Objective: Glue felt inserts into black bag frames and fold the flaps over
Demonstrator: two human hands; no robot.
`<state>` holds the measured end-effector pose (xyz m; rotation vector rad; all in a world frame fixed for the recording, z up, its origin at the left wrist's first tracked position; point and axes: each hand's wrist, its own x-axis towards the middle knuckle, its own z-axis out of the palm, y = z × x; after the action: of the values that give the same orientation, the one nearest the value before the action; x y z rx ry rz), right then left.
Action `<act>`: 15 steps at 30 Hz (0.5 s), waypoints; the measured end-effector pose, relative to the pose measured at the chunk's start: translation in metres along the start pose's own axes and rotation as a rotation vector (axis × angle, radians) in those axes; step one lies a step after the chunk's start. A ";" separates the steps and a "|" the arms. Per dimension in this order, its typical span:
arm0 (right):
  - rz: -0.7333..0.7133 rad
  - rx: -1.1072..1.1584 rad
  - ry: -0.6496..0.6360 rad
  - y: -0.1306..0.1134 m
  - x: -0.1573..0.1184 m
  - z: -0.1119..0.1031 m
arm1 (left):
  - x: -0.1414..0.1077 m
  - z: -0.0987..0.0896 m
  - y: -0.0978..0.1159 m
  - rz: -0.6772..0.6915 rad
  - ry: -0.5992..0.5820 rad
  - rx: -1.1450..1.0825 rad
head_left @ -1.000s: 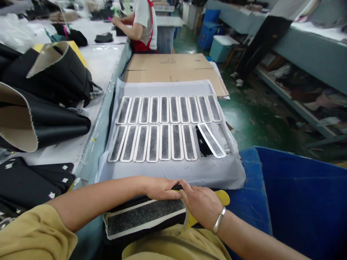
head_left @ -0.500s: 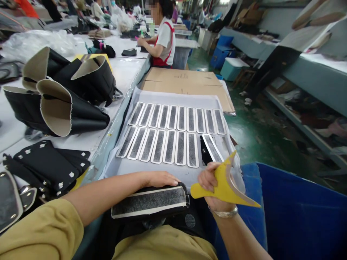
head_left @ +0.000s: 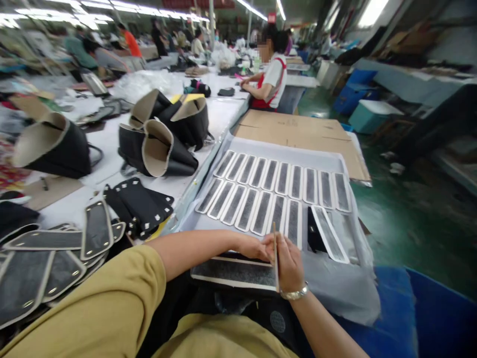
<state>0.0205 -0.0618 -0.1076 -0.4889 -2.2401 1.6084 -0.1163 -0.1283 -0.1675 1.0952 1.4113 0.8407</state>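
My right hand (head_left: 289,261) grips a flat yellow piece (head_left: 276,263), turned edge-on so that only a thin tan edge shows. Close against it is my left hand (head_left: 257,247), its fingers drawn together at the end of a black item in my lap; what they pinch, if anything, is hidden. That black item carries a long grey panel (head_left: 233,272) with a pale border, lying crosswise under both hands. Just beyond, two rows of similar grey strips (head_left: 263,211) with pale borders lie on a white-covered surface (head_left: 208,223). One strip (head_left: 330,233) rests askew at the right of the near row.
Left, a table (head_left: 190,184) bears open black bags (head_left: 160,149), punched black pieces (head_left: 137,204) and a pile of grey panels (head_left: 26,283). Flat cardboard (head_left: 298,127) lies behind the strips. A blue bin (head_left: 439,308) stands at the right. Further back, a person (head_left: 268,74) works at the table.
My hands have come together over the right end of the black item. The yellow piece has turned from broadside to edge-on. My view has swung left and up.
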 end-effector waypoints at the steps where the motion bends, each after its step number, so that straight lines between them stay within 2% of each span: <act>1: 0.041 0.070 0.008 -0.004 0.003 -0.001 | -0.015 -0.015 -0.002 -0.029 -0.003 0.004; 2: 0.074 0.115 -0.016 -0.007 0.008 -0.003 | -0.035 -0.030 -0.006 -0.064 -0.005 -0.006; 4: 0.091 0.025 -0.109 -0.013 0.018 -0.006 | -0.082 -0.051 -0.021 -0.118 0.050 -0.090; 6: 0.045 -0.232 -0.208 -0.016 0.026 -0.004 | -0.128 -0.051 -0.044 -0.133 0.239 -0.347; 8: -0.029 -0.514 -0.322 -0.016 0.030 0.005 | -0.159 -0.028 -0.068 -0.057 0.458 -0.633; 10: -0.098 -0.741 -0.444 -0.013 0.028 0.021 | -0.170 0.006 -0.087 0.058 0.639 -0.845; 13: -0.205 -1.017 -0.567 -0.008 0.025 0.050 | -0.164 0.051 -0.097 0.167 0.881 -0.949; 15: -0.283 -1.142 -0.601 -0.009 0.025 0.067 | -0.157 0.067 -0.096 0.191 0.999 -0.938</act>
<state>-0.0331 -0.1091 -0.1174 0.1202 -3.3405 0.1829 -0.0715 -0.3131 -0.2144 0.0180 1.3643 2.0872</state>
